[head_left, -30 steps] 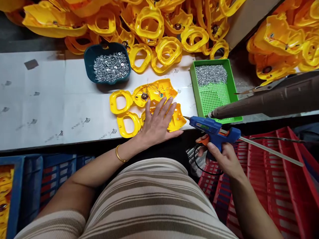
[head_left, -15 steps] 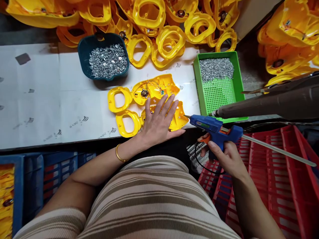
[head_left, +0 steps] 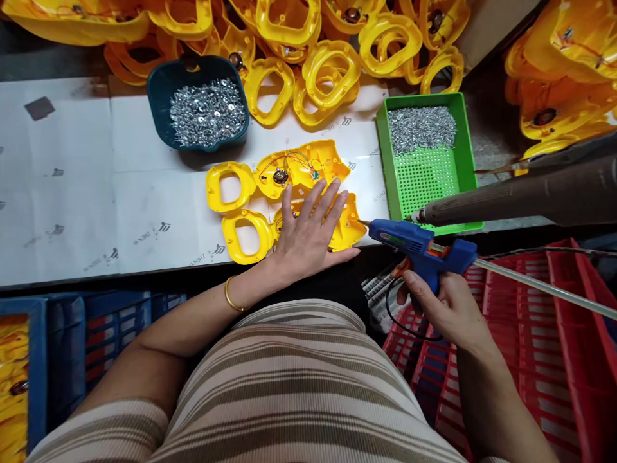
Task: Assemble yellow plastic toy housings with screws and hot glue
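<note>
My left hand (head_left: pixel 308 235) lies spread over the nearer yellow shell (head_left: pixel 348 225), hiding much of it. Beyond it sits another yellow shell (head_left: pixel 301 168) holding a round dark part, thin wires and a small green board. Two yellow rings (head_left: pixel 230 186) (head_left: pixel 247 236) rest at the left ends of the shells. My right hand (head_left: pixel 436 299) is wrapped round the handle of a blue glue gun (head_left: pixel 419 247), fingers near its orange trigger. The gun's nozzle points left, at the right edge of the nearer shell. A long translucent stick comes out of its back.
A dark teal bin (head_left: pixel 197 103) and a green basket (head_left: pixel 429 161) hold small metal pieces. More yellow parts (head_left: pixel 332 71) are heaped at the back. A brown tool (head_left: pixel 520 199) reaches in from the right. Blue crates (head_left: pixel 58 360) and red crates (head_left: pixel 525 334) flank my body.
The glue gun and my right hand have shifted slightly right. The view has moved a little. My left hand stays spread on the nearer shell.
</note>
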`<state>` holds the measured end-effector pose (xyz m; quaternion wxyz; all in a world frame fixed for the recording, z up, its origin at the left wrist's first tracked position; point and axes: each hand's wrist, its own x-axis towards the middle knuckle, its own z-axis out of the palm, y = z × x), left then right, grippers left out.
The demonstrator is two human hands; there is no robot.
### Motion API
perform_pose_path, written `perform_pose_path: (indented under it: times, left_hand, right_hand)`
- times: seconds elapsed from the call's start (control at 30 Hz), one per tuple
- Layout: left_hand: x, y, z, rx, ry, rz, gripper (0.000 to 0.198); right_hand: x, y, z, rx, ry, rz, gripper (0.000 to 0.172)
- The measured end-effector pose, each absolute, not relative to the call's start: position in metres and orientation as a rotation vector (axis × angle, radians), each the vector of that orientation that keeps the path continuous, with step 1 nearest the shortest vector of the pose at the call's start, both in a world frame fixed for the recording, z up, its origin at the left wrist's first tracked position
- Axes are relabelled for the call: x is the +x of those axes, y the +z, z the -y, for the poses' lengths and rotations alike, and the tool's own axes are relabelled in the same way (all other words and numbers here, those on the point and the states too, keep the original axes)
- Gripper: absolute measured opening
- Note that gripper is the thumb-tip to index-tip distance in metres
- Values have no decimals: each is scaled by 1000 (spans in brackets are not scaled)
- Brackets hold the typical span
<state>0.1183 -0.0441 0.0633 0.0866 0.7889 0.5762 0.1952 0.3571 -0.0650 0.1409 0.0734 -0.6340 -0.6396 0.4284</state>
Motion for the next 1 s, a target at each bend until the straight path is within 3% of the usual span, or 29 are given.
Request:
perform_pose_path:
  times: [0.73, 0.87, 1.0]
  left_hand:
    - [117, 65, 42, 2377, 542, -1719, 89]
    - [117, 64, 41, 2363, 545, -1730, 86]
    - [118, 64, 46, 2358, 594, -1711, 88]
  right_hand:
    - [352, 148, 64, -1916, 1095, 2065, 56]
    - [357, 149, 66, -1872, 1256, 1943, 45]
    - [364, 152, 72, -1567, 1736, 1542, 31]
